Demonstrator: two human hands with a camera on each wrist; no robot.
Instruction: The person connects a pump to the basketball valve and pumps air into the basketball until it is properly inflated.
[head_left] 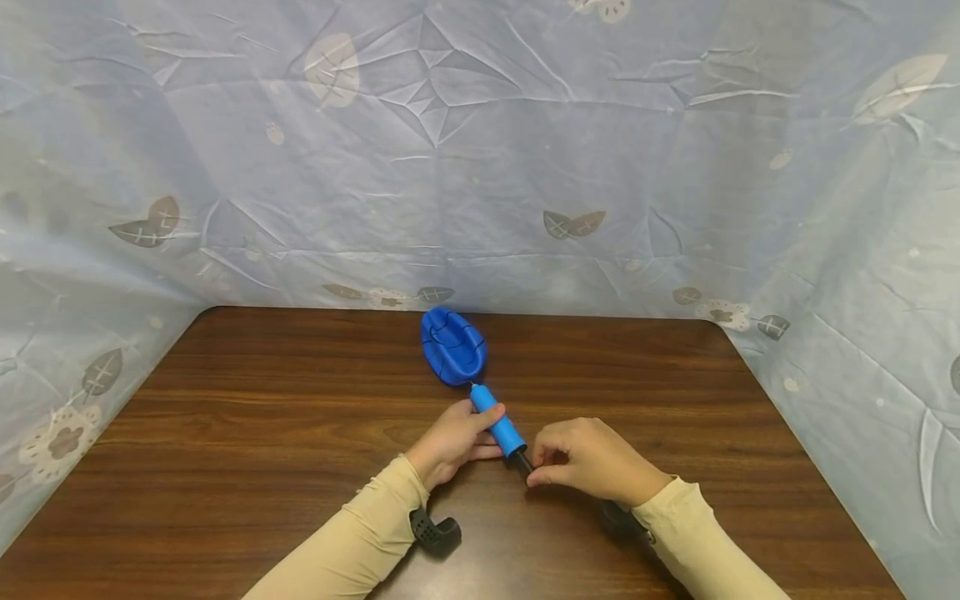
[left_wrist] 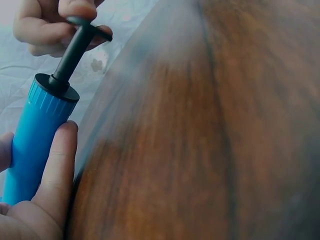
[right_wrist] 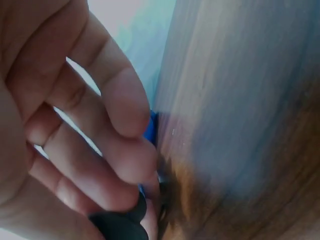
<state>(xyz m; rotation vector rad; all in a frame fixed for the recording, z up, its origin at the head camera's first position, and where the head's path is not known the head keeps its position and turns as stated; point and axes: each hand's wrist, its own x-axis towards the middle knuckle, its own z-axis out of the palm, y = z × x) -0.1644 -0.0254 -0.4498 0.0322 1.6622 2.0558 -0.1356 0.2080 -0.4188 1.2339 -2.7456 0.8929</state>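
My left hand grips the blue pump, my right hand pinches its black handle, and a dented blue ball lies at the pump's far tip.

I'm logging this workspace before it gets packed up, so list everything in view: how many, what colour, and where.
deflated ball: one, blue with dark lines, on the table near its far edge, at the pump's tip
hand pump: one, blue barrel with black rod and handle, between the ball and the right hand
table: one, brown wood grain, under the work
patterned sheet: count unclear, pale grey-blue with leaves and flowers, behind and beside the table
wrist devices: two, black, one at each wrist
sleeves: two, pale beige, on the forearms
left hand: one, bare, holding the pump's barrel
right hand: one, bare, gripping the pump's handle
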